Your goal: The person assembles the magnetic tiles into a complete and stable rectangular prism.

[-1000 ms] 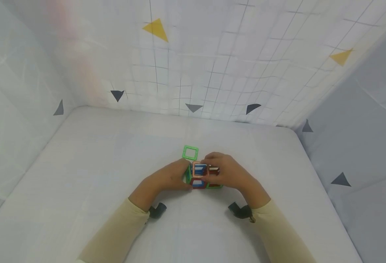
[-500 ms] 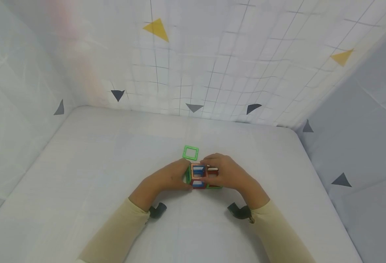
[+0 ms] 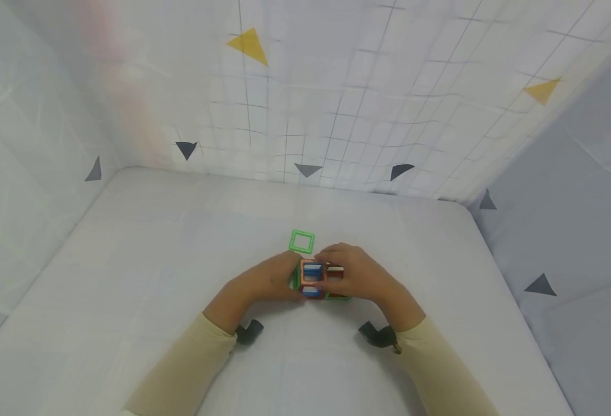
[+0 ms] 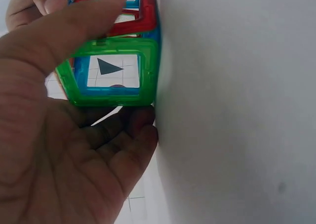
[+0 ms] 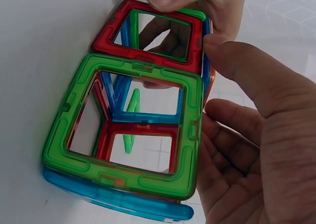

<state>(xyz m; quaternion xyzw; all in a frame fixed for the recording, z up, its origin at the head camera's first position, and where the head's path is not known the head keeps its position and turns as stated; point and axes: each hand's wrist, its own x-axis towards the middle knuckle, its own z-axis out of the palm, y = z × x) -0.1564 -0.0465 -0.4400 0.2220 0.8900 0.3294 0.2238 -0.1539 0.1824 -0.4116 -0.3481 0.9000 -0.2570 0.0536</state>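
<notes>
In the head view, a structure of square magnetic tiles (image 3: 313, 296) stands on the table as two joined open-framed cubes. Its near faces, a red tile (image 5: 111, 31) and a green tile (image 5: 168, 183), show in the right wrist view. My left hand (image 3: 271, 280) grips the left cube, thumb across the near red face and fingers behind. An orange tile (image 3: 313, 281) lies over the left cube's top. Thumb and fingers of my right hand (image 3: 359, 274) pinch the orange tile's right side, reaching over the right cube. A green end tile (image 4: 149, 75) faces the left palm.
One loose green square tile (image 3: 303, 233) lies flat on the white table (image 3: 206, 231), just behind the structure. White sheet walls (image 3: 305, 115) with grid lines and triangles enclose the back and sides. Dark curved pieces (image 3: 380, 335) sit at both wrists.
My right hand has brought the orange tile slightly left and down onto the left cube's top. The left hand stays in place on the structure. The loose green tile has not moved.
</notes>
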